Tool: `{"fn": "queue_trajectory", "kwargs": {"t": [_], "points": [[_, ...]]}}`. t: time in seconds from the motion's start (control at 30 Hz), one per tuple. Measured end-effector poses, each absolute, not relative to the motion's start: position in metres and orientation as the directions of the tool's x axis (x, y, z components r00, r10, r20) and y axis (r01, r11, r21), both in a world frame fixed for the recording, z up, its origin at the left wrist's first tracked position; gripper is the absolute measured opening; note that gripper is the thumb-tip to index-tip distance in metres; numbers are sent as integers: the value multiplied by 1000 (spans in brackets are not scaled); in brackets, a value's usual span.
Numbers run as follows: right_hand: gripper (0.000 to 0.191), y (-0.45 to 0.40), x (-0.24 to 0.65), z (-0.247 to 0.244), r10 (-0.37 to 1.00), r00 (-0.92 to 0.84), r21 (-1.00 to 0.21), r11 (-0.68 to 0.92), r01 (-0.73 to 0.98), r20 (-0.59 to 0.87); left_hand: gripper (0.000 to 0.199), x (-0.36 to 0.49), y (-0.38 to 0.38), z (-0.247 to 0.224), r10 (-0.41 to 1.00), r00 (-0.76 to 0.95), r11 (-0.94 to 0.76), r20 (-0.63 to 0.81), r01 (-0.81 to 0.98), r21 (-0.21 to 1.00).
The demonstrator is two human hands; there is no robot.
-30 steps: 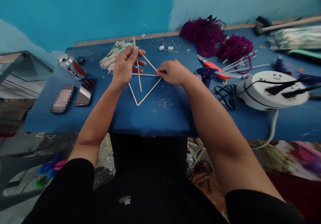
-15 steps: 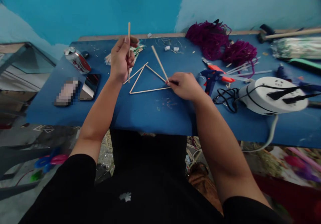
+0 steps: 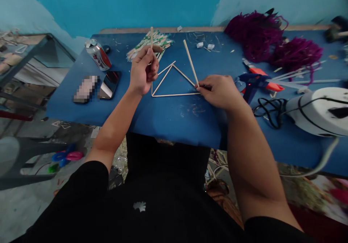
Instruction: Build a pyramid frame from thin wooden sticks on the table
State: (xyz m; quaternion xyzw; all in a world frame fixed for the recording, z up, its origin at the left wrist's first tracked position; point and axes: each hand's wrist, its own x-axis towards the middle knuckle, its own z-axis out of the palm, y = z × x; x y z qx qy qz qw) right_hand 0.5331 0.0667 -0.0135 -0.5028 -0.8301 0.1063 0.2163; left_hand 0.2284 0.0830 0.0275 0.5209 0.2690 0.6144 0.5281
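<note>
Blue table (image 3: 168, 119) against a turquoise wall: a stick triangle (image 3: 174, 87) lies flat on it now, having been tipped up a second ago. Right hand (image 3: 220, 90) pinches the triangle's right corner, where another stick (image 3: 190, 61) slants up. Left hand (image 3: 144, 69), closed round an upright loose stick (image 3: 151, 41), has drawn clear to the triangle's left corner. A glue gun (image 3: 252, 85) lies right of the triangle, a can (image 3: 98, 54) and phone (image 3: 110, 85) left.

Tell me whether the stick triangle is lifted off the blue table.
No. The stick triangle lies flat on the blue table, with the right hand pinching its right corner.
</note>
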Motion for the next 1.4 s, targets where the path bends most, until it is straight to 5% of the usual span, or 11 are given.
{"fn": "queue_trajectory", "kwargs": {"t": [0.93, 1.4], "points": [[24, 62, 532, -9, 891, -389, -411, 453, 791, 232, 29, 245, 85, 21, 978, 104, -155, 180, -217, 964], [24, 59, 533, -8, 898, -354, -432, 436, 789, 260, 44, 239, 99, -7, 916, 217, -321, 337, -105, 941]]}}
